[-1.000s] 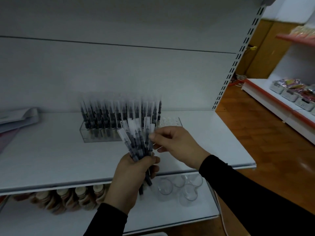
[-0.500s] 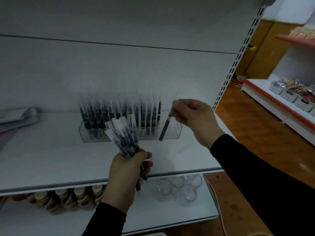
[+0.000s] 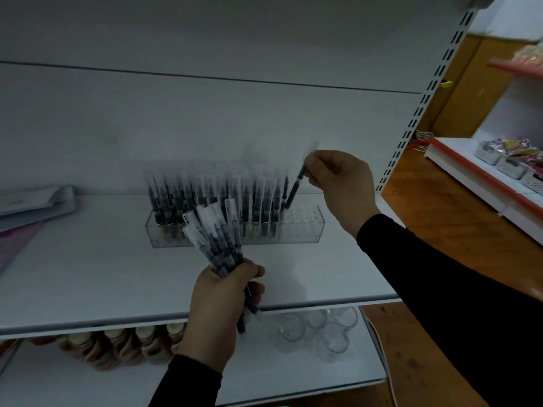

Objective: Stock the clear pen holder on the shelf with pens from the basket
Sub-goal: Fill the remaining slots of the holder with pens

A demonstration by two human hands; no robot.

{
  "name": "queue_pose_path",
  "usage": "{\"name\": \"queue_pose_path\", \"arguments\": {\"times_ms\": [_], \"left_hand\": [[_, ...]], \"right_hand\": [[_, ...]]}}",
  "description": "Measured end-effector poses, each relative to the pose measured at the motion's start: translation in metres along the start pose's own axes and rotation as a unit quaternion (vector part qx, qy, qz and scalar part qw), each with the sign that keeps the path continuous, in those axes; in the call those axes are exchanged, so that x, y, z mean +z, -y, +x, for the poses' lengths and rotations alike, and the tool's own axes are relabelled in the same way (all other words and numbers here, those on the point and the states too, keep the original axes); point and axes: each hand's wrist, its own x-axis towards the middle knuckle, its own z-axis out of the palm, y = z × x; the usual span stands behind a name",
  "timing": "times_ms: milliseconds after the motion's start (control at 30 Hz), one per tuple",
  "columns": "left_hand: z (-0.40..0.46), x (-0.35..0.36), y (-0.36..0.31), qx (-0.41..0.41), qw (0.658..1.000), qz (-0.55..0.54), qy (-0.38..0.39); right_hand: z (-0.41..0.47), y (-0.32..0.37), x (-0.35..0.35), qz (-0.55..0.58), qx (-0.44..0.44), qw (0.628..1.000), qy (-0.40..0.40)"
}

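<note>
Pen (image 3: 294, 191), pinched by the right hand (image 3: 340, 183), has swung from the left hand (image 3: 223, 301)'s gripped bundle (image 3: 217, 239) toward the holder (image 3: 302, 223)'s empty holes.

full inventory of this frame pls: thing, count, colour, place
pen holder: one, clear, on the middle shelf, right end holes empty
pens in holder: many, dark with clear caps, upright
single pen: one, dark, tilted over the empty holes
bundle of pens: several, dark
papers: a few, whitish, shelf left
glasses: several, clear, lower shelf
jars: a row, brownish, lower shelf
side shelf unit: one, white and red, far right
left hand: grips the bundle
right hand: pinches the single pen
</note>
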Motion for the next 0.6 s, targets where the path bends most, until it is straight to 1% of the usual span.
{"name": "queue_pose_path", "arguments": {"times_ms": [167, 367, 600], "left_hand": [[0.0, -0.003, -0.001, -0.001, 1.0, -0.002, 0.001], [-0.001, -0.004, -0.003, 0.003, 1.0, -0.005, 0.005], [-0.001, -0.005, -0.003, 0.001, 1.0, -0.003, 0.008]], "right_hand": [[-0.001, -0.003, 0.006, -0.034, -0.009, 0.999, 0.012], [-0.008, -0.005, 0.01, -0.11, -0.025, 0.993, 0.03], [-0.015, -0.013, 0.015, -0.145, -0.025, 0.988, 0.041]]}}
